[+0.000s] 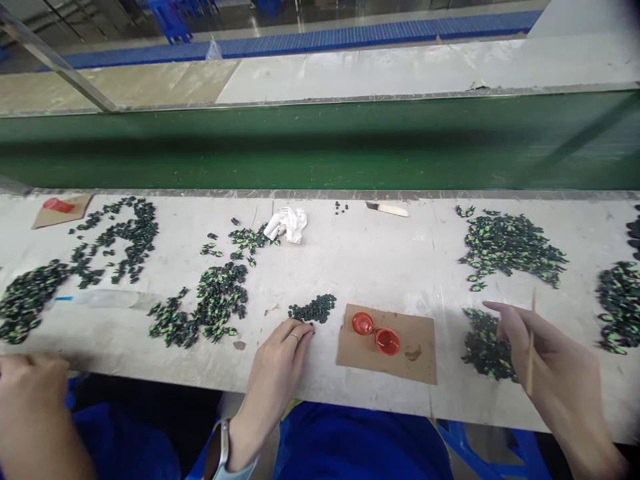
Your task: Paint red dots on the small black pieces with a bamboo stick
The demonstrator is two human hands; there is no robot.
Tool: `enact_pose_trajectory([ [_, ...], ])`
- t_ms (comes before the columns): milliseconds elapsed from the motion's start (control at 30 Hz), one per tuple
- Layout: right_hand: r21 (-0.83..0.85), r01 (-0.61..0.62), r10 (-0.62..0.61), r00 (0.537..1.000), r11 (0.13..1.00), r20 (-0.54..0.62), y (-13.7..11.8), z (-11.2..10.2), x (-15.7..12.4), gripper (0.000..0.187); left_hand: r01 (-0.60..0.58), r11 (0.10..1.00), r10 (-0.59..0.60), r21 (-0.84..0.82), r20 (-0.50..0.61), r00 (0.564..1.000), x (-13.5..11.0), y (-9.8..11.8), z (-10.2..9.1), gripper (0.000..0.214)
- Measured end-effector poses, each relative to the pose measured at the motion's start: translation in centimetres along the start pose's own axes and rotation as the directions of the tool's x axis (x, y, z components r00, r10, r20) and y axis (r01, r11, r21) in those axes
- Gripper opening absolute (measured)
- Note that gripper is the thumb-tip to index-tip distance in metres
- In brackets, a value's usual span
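Observation:
My left hand [278,357] lies flat on the white table [380,260], holding nothing, its fingertips just short of a small pile of dark pieces [314,309]. A ring sits on one finger and a watch on the wrist. My right hand [547,357] grips a thin wooden stick [531,343] held upright, over the near edge of a heap of black and green pieces [484,347]. Between my hands lies a piece of brown cardboard [415,347] with two small red caps [375,332] on it.
Heaps of black and green pieces lie at the right [510,248], far right [620,303], centre left [215,300] and left [120,237]. A crumpled white tissue [287,223] and a small knife [387,209] lie at the back. Another person's hand [30,393] is at the lower left. A green conveyor [320,143] runs behind.

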State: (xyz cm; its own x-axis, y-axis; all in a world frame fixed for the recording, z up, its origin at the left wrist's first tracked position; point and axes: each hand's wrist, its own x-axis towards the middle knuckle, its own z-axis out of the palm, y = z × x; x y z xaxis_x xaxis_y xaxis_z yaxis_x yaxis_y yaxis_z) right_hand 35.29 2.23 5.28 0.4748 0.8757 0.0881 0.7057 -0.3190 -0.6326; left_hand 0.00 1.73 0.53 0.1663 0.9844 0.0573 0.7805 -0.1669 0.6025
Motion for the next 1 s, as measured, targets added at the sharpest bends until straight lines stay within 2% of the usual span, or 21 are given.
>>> enact_pose_trajectory([
  [133,0.08,-0.053,0.047,0.997,0.995,0.067,0.6,0.0,-0.4,0.058,0.013,1.0,-0.014,0.017,0.005,1.0,0.0,-0.3,-0.3,0.014],
  [233,0.168,-0.031,0.014,0.995,0.985,0.1,0.8,0.3,-0.7,0.064,0.009,0.999,-0.01,0.05,0.028,1.0,0.1,-0.4,-0.4,0.011],
  [300,0.212,-0.02,-0.002,0.995,0.977,0.104,0.6,0.5,-1.0,0.055,0.004,0.997,-0.008,0.081,0.045,0.999,0.2,-0.2,-0.3,0.012],
  [400,0.297,-0.061,0.021,0.991,0.953,0.135,-0.2,0.6,-1.8,0.029,0.007,0.991,-0.016,0.133,0.072,0.997,0.5,0.1,-0.3,0.014],
  [600,0.402,-0.12,-0.02,0.944,0.908,0.328,-1.8,0.7,-3.1,0.026,-0.034,0.965,-0.003,0.259,0.139,0.99,1.4,0.4,-0.6,0.016],
  [800,0.422,-0.116,-0.017,0.954,0.899,0.3,-2.9,1.3,-3.3,0.023,-0.091,0.935,0.015,0.343,0.217,0.976,2.2,0.6,-1.0,0.022],
  [933,0.414,-0.105,-0.002,0.968,0.904,0.249,-3.4,1.3,-3.5,0.031,-0.168,0.931,0.077,0.323,0.275,0.958,1.8,1.4,-1.4,0.031],
  [1000,0.415,-0.091,-0.004,0.975,0.905,0.223,-3.4,1.1,-3.6,0.033,-0.186,0.934,0.103,0.304,0.27,0.957,1.7,1.7,-1.1,0.034],
])
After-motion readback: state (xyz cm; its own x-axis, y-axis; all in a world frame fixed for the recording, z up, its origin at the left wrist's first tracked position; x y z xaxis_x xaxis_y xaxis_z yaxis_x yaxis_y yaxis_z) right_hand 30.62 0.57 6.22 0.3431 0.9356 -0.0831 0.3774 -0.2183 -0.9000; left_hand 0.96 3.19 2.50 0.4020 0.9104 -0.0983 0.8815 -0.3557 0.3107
